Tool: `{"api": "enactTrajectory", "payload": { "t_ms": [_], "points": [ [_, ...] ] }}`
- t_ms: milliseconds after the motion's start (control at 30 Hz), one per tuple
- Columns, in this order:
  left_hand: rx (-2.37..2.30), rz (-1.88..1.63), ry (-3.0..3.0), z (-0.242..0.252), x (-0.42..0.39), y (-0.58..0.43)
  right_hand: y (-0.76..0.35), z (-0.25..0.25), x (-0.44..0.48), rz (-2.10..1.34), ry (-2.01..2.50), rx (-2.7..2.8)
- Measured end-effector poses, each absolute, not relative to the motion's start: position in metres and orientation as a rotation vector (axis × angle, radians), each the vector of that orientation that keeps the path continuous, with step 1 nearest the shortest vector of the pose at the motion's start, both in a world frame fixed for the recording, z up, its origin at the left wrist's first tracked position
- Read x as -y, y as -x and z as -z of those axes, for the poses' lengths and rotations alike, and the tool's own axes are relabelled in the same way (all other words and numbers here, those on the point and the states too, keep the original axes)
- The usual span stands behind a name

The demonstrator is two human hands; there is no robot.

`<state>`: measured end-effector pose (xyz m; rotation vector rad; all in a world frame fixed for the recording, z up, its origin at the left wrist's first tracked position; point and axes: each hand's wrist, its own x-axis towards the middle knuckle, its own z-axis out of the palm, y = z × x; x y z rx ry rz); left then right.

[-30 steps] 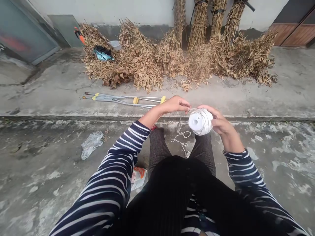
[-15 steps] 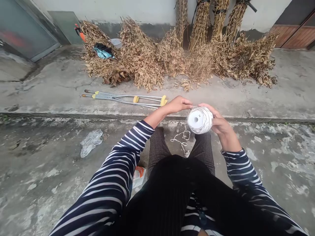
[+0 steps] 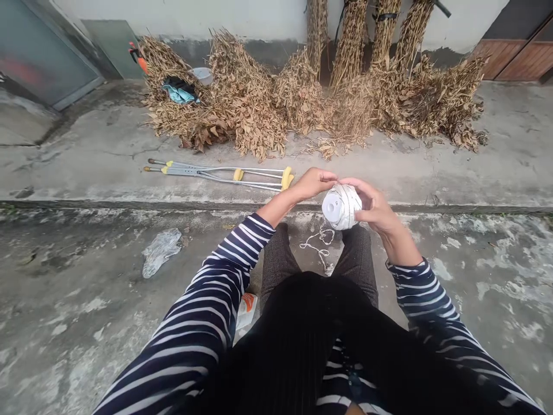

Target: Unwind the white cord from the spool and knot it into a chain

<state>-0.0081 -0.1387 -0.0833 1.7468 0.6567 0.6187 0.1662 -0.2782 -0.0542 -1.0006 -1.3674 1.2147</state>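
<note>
A spool of white string (image 3: 349, 206), its round core end turned to the left and toward me, is held up in front of my knees. My right hand (image 3: 374, 208) grips it from the right side, thumb below and fingers over the top. At its upper left, my left hand (image 3: 317, 183) has thumb and fingertips pinched together; they seem to hold the string where it leaves the spool, though the strand there is too thin to see clearly. A loose length of white string (image 3: 318, 249) lies in loops on the ground between my legs.
A pair of crutches (image 3: 216, 173) with yellow pads lies on the raised concrete step. Behind stand heaps of dried plants (image 3: 254, 98) and tied bundles (image 3: 348, 43) against the wall. A clear plastic bag (image 3: 161, 252) and an orange-and-white packet (image 3: 246, 310) lie on the lower ground.
The spool has shifted a little left and up, and its core end has turned further left. My right hand moved with it; my left hand stays nearly in place.
</note>
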Motion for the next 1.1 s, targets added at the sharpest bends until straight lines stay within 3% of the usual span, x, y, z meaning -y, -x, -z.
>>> {"api": "enactTrajectory", "payload": {
  "t_ms": [467, 767, 1100],
  "points": [
    [-0.723, -0.693, -1.446, 0.118, 0.146, 0.019, -0.154, 0.041, 0.269, -0.987, 0.998, 1.396],
    [-0.549, -0.673, -1.413, 0.096, 0.154, 0.012, -0.163, 0.054, 0.281, -1.058, 0.976, 1.348],
    [-0.654, -0.711, -1.713, 0.090, 0.144, 0.020, -0.168, 0.067, 0.285, -1.141, 0.890, 1.309]
  ]
}}
